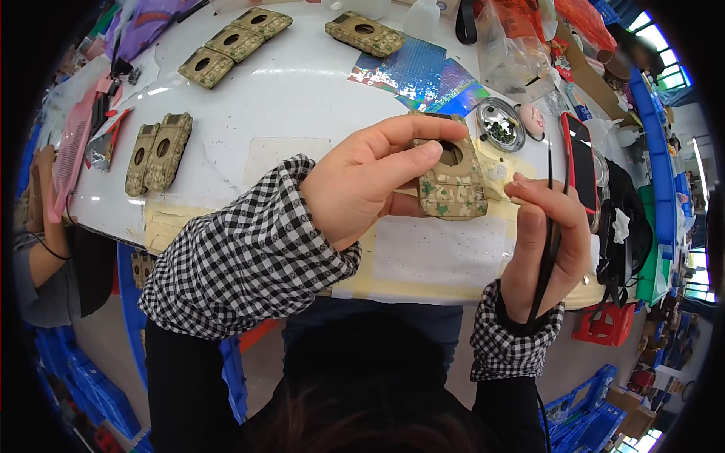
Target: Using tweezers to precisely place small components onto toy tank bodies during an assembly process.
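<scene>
A camouflage-patterned toy tank hull [455,192] with a round hole in its top is gripped by my left hand [359,177]. The thumb rests beside the hole and the index finger reaches across the hull's far end. My right hand [547,241], just right of the hull, is closed around black tweezers [545,275] whose points stick up and away from me. Whether its thumb and forefinger pinch anything else is too small to tell. Beyond the hands stands a round clear dish [480,115] with small dark green pieces in it.
More camouflage hulls lie at the far left [236,43], the left [168,153] and the far middle [364,34]. Shiny blue sheets [419,68] lie beyond my hands. A red-cased phone [580,158] and a black bag [630,219] are at the right. Another person's arm [49,257] shows at left.
</scene>
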Action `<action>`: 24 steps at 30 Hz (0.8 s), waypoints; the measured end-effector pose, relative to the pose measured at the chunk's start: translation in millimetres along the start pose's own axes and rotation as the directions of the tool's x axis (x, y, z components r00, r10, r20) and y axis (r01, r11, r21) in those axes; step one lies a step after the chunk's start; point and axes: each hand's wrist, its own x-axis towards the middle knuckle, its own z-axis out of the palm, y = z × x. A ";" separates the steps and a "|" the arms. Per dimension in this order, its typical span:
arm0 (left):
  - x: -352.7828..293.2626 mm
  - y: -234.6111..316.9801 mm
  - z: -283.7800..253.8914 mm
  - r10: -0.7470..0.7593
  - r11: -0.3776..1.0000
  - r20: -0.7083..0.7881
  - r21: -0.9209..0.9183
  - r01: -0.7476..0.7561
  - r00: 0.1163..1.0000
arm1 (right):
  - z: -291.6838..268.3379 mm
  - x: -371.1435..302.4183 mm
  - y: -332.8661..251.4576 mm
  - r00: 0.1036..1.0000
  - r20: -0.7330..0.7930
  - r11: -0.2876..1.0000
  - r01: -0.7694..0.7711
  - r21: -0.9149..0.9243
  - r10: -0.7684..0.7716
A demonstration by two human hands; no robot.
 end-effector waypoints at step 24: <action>-0.4 -1.0 -0.6 -0.019 1.000 -0.005 0.002 0.019 1.000 | 15.4 3.0 5.9 0.998 0.038 0.986 -0.059 0.154 0.053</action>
